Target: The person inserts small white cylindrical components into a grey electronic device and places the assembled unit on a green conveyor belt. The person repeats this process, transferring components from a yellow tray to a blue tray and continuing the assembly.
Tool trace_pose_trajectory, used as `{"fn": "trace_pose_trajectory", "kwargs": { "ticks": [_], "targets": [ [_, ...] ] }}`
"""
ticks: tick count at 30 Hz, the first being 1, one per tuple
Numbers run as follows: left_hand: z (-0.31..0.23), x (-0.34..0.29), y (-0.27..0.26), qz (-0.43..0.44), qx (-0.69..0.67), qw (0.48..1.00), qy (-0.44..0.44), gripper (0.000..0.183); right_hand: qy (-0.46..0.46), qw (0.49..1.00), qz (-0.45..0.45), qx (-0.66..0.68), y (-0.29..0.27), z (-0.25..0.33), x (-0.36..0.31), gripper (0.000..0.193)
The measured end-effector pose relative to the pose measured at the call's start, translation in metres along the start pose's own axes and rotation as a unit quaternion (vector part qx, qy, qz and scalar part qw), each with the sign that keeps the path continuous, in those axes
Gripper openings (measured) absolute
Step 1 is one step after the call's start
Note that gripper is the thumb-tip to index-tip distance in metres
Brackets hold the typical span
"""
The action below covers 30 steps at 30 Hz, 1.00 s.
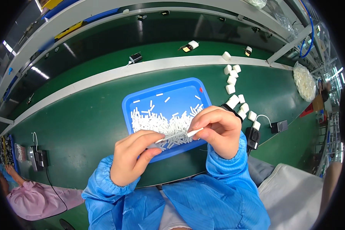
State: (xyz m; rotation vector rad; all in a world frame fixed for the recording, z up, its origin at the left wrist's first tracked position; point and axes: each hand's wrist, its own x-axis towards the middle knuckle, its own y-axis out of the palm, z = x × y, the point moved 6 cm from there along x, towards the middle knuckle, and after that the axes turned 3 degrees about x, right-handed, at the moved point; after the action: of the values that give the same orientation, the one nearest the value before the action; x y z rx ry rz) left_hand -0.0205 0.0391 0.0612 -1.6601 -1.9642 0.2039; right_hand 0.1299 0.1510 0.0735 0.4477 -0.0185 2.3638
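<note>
Above a blue tray (182, 90) heaped with short white pieces (147, 122) on a green table (84, 115), mid-frame, the left hand (132, 156) pinches a thin pale strip (174, 135) between thumb and fingers while the right hand (220, 128), fingertips together, grips a white sliver (195, 132).

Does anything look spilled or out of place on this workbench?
Nothing looks spilled: the loose white sticks appear to lie inside the blue tray. What looks slightly odd is the group of white blocks right of it, straggling across the green tabletop in a crooked line.
</note>
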Motion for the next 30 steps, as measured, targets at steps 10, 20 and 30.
{"fn": "trace_pose_trajectory", "kwargs": {
  "ticks": [10,20,30],
  "targets": [
    [-0.012,0.01,0.011,0.0,0.053,0.997,0.056,0.028,-0.022,0.993,0.012,-0.115,-0.004,0.004,-0.008,0.017],
    [-0.027,0.028,0.042,0.0,0.18,0.977,0.118,0.033,-0.046,0.969,-0.008,-0.242,-0.011,-0.013,-0.013,0.012],
    [-0.004,0.037,0.048,0.012,0.105,0.993,0.055,0.027,0.057,0.87,-0.12,-0.474,-0.133,-0.025,0.006,0.015]
  ]
}}
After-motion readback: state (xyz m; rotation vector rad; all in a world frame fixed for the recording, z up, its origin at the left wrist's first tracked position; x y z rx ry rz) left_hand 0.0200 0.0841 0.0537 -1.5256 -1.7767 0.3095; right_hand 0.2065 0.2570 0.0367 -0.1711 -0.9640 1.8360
